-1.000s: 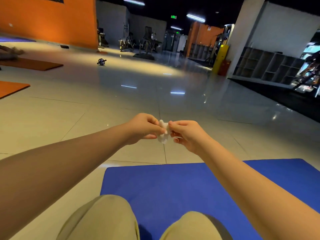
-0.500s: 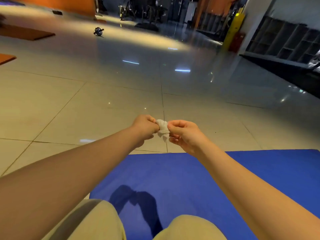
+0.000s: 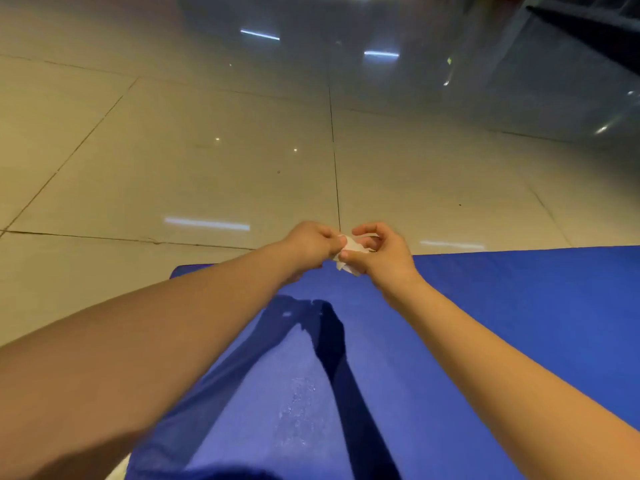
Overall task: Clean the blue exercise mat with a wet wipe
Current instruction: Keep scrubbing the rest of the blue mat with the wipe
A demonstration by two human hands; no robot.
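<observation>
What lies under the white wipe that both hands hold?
The wet wipe, pinched between the left hand and the right hand, hangs above the blue mat near its far edge, not touching it. The hands hide part of the wipe.

Head camera looks forward and steeply down, close over mat [image 3: 485, 323] and floor [image 3: 207, 150].

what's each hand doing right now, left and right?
Left hand: fingers pinch the white wet wipe.
Right hand: fingers pinch the same wipe, above the blue mat.
</observation>
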